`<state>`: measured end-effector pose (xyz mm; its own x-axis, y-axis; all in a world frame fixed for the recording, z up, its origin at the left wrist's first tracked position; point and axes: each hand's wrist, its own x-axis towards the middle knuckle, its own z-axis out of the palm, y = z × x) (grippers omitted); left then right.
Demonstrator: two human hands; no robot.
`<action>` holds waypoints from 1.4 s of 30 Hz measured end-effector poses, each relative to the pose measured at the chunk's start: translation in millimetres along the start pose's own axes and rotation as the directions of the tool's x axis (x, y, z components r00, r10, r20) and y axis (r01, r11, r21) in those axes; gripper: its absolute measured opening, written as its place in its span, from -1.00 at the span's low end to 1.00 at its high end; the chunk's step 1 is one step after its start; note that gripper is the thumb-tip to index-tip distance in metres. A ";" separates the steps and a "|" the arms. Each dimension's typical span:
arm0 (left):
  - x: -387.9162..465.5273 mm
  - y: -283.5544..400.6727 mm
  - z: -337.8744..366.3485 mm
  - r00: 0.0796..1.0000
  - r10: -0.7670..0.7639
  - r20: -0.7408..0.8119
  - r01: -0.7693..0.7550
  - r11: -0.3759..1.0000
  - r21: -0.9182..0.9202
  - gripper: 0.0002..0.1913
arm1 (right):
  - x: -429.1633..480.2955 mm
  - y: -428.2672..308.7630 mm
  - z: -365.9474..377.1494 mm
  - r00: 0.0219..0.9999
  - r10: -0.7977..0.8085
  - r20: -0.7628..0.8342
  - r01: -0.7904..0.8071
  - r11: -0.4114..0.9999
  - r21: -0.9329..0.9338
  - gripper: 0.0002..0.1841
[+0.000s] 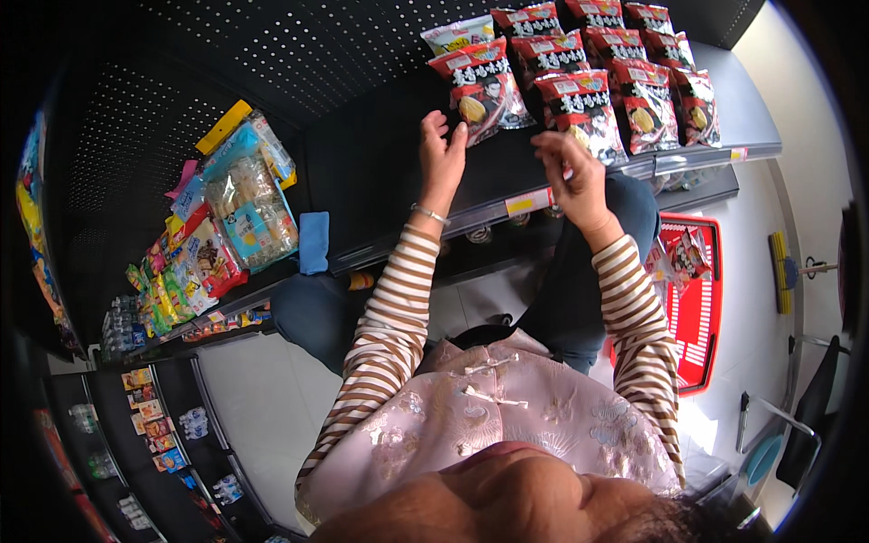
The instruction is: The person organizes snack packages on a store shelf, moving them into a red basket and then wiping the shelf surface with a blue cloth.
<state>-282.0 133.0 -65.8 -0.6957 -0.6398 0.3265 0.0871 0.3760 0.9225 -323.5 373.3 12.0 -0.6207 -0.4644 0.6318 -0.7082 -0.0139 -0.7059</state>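
My left hand (442, 159), a bracelet at its wrist, is raised over the black shelf (380, 156). Its fingers are apart and hold nothing, and the thumb is close to the lower edge of a red and black bag of chips (483, 91). In front of another such bag (580, 102) is my right hand (577, 178), with loosely bent fingers covering its lower left corner. Whether those fingers touch the bag cannot be told. Several matching bags (641, 108) stand upright in rows to the right. Behind the leftmost one, a pale bag (458, 35) shows partly.
A blue cloth-like piece (313, 242) lies on the shelf beside packaged snacks (251, 210). Price tags (529, 203) line its front edge. A red shopping basket (694, 305) holding some packets stands on the floor at right, near a yellow mop head (781, 273). More stocked shelves (146, 421) rise lower left.
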 end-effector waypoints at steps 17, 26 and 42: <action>-48.2 45.9 -16.7 0.998 0.057 0.023 -0.051 0.977 -0.209 -0.59 | -14.9 15.4 -3.2 0.984 0.180 -0.007 -0.177 0.973 0.148 -0.41; -127.3 91.6 -25.3 0.912 -0.020 0.409 0.227 0.856 -0.464 -0.54 | -86.0 -25.4 -16.4 0.777 0.627 -0.051 -0.367 0.517 0.773 -0.31; -122.5 65.7 -22.1 0.910 -0.143 0.389 0.255 0.933 -0.253 -0.73 | -358.8 63.9 -283.6 0.058 0.208 -0.976 -0.530 0.835 0.146 -0.51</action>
<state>-175.2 221.3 -40.6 -0.9231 -0.3749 0.0852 0.0843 0.0187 0.9963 -241.5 790.2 -169.0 -0.5121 0.8347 0.2027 -0.2137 0.1047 -0.9713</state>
